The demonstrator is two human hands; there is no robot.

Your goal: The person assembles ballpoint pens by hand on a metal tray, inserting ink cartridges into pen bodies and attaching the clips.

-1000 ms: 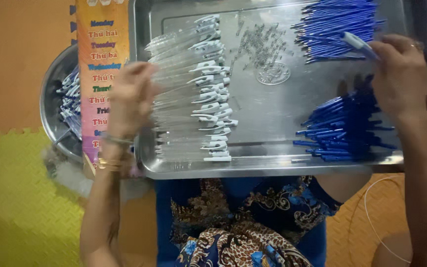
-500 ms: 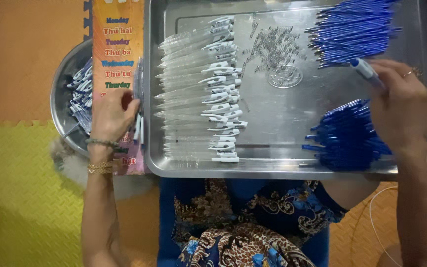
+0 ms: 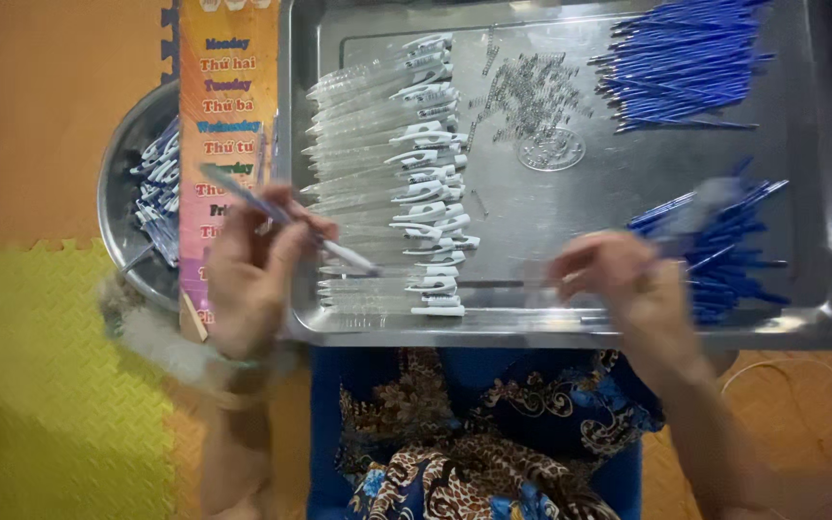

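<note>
Gripping a slim pen (image 3: pixel 286 223) between thumb and curled fingers, the left hand (image 3: pixel 254 279) hovers palm-in over the left rim of the steel tray (image 3: pixel 820 193), forearm rising from below; the pen slants from upper left down toward the row of clear barrels (image 3: pixel 377 183). The right hand (image 3: pixel 628 284) is blurred, fingers bent and pinched around a blue piece (image 3: pixel 695 207) just beside the lower heap of blue refills (image 3: pixel 724 250). A round metal bowl (image 3: pixel 122 193) sits left of the tray.

A silver metal tray (image 3: pixel 820 318) holds clear pen barrels (image 3: pixel 358 144) with white clips and blue refills (image 3: pixel 681 58). Orange and yellow floor mats (image 3: pixel 40 385) lie left; the near clothing (image 3: pixel 474 433) is blue with brown paisley.
</note>
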